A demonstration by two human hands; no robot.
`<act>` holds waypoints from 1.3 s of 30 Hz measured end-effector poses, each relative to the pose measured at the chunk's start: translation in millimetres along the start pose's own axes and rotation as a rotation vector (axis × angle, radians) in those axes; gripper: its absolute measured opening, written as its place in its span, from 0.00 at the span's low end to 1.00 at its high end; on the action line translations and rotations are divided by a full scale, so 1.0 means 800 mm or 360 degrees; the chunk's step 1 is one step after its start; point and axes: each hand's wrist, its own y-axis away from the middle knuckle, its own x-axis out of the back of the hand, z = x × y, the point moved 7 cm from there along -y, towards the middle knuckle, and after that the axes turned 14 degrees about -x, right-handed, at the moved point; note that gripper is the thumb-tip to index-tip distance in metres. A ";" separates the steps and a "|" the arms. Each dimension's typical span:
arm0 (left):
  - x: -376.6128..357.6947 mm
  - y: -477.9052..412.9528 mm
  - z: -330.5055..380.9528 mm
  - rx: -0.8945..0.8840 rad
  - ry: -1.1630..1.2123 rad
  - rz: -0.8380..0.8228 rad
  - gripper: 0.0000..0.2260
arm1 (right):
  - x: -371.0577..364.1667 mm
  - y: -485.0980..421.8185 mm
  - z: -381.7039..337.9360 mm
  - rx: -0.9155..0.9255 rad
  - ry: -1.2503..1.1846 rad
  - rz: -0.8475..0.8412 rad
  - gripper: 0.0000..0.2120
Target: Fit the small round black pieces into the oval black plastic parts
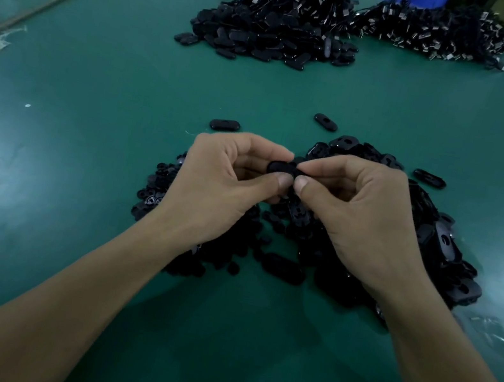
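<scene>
My left hand [225,182] and my right hand [361,210] meet above the green table, thumbs tip to tip. Between them they pinch one oval black plastic part [281,167], held level; most of it is hidden by the fingers. Whether a small round piece sits in it cannot be told. Beneath my left hand lies a heap of small round black pieces [155,197]. Under and to the right of my right hand spreads a heap of oval black parts [437,237].
Three single oval parts lie apart on the green table [81,160]: one [224,125] ahead of my left hand, one [325,121] farther back, one [429,178] at right. Farther back sit a mound of ovals with cables [273,26] and a pile of connector cables [439,35].
</scene>
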 end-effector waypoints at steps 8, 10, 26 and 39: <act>0.002 -0.001 0.000 -0.0012 -0.0033 0.0008 0.09 | 0.000 0.003 -0.003 0.0013 0.0025 0.0061 0.07; 0.005 -0.001 0.003 -0.0032 -0.0060 0.0037 0.09 | 0.001 0.003 -0.005 0.0021 0.0028 0.0048 0.07; 0.073 -0.068 -0.022 0.0044 -0.0745 0.0394 0.08 | 0.008 0.001 0.011 -0.0057 0.1441 0.0328 0.19; 0.107 -0.094 -0.071 0.0403 -0.1356 0.0349 0.12 | 0.020 0.000 0.007 -0.0013 0.1289 0.0523 0.08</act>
